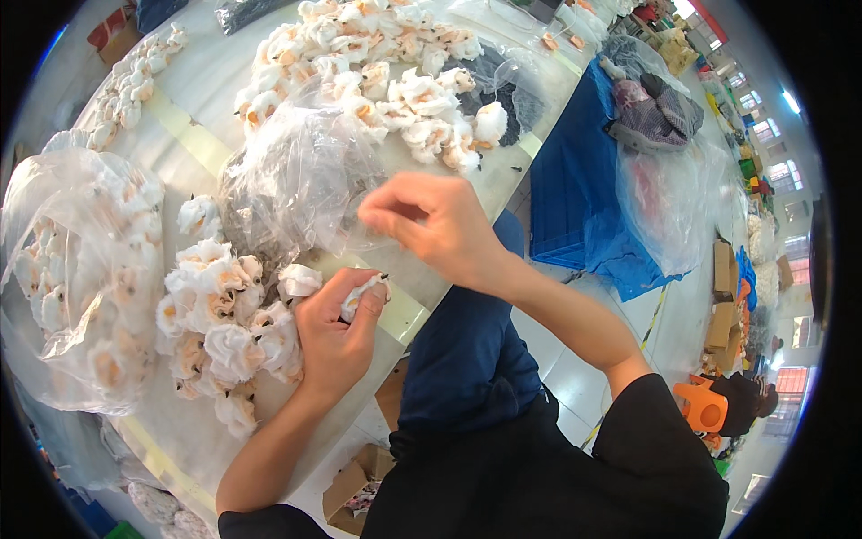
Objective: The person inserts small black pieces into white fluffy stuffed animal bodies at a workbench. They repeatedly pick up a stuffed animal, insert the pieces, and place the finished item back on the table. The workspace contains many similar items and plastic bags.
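Observation:
My left hand (337,330) grips a small white plush piece (364,295) with a black tip, pinched between thumb and fingers above the table edge. My right hand (438,229) is raised to the upper right of it, thumb and forefinger brought together. Whether something thin sits between those fingertips is too small to tell. Beside my left hand lies a heap of white fluffy plush pieces (229,323) with orange patches and black tips. Just beyond, a see-through plastic bag (303,175) with greyish contents rests on the table (202,445).
Another pile of plush pieces (363,40) covers the far side. A large plastic bag (87,283) of similar pieces stands at left. Right of the table is a blue crate (559,175) with bags on top. A cardboard box (357,485) sits below; a person (737,404) is far right.

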A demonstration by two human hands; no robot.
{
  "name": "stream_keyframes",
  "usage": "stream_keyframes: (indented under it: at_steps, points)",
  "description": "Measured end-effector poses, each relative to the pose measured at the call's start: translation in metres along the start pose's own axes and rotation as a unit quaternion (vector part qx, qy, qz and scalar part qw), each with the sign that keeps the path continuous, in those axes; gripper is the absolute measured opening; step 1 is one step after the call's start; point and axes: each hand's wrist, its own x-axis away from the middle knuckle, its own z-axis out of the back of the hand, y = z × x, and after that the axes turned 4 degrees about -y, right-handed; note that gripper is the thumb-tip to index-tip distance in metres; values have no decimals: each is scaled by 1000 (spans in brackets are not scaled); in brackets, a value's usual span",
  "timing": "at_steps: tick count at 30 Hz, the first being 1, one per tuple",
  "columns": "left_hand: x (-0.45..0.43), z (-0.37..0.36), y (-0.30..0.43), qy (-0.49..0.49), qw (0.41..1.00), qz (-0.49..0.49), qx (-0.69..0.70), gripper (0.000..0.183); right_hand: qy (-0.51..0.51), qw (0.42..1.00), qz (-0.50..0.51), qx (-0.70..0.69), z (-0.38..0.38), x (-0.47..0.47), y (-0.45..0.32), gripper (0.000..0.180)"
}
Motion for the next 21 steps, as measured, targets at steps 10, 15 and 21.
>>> stream_keyframes:
  at_steps: [10, 15, 21]
  points:
    - [-2, -2, 2, -2, 1000, -18, 1, 13, -104, 946, -131, -277, -1, 41, -3, 12]
    - [-2, 0, 8, -19, 1000, 10, -21, 13, -60, 998, -1, -35, -5, 42, -6, 10]
    - [-1, 0, -2, -21, 998, 18, -57, 12, -112, 993, 32, 37, 0, 36, -4, 8]
